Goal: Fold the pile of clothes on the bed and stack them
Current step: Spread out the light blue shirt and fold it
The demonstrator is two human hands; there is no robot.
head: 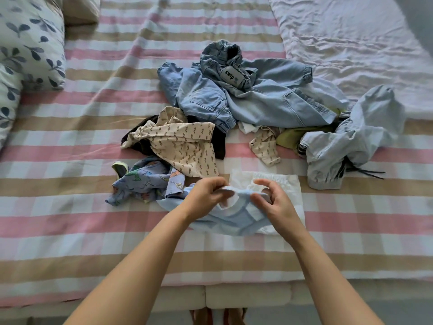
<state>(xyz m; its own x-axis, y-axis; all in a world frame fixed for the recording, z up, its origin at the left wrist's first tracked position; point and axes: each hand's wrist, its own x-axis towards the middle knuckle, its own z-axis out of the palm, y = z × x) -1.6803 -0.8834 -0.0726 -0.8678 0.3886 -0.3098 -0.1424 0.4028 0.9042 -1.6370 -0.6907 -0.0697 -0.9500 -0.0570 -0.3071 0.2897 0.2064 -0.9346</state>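
Two bare forearms reach in from the near edge of the bed. The left hand point(206, 195) and the right hand point(274, 202) meet over a small light-blue garment with white trim point(236, 221). The left hand's fingers are curled and pinch the trimmed edge. The right hand nips the same edge between thumb and lower fingers, with its forefinger raised in a loose hook. The garment lies partly lifted at that edge. The rest of it is spread on the bed just in front of the person, overlapping a flat white folded cloth point(288, 191).

That white cloth looks like the only finished piece and the likely start of a stack. The blue garment seems to be only at the straightening stage. Everything beyond it is unfolded, so most of the task remains.

Just to the left lies a crumpled blue dinosaur-print garment point(145, 181). Behind it a beige patterned top point(185, 141) sprawls over a dark brown garment point(219, 141). To the right, a second scrap of the same beige print lies beside a yellow-green garment point(293, 137). Pale blue jogger trousers with dark drawstrings point(351, 141) lie bunched at the right. Farther back is a heap of light denim clothes point(246, 99), one with a grey label at the waistband.

No basket, box or drawer is in view. The pink, tan and white checked bed cover point(70, 160) bears everything. A leaf-print pillow point(28, 43) lies at the far left and a crinkled white sheet point(351, 31) at the far right.
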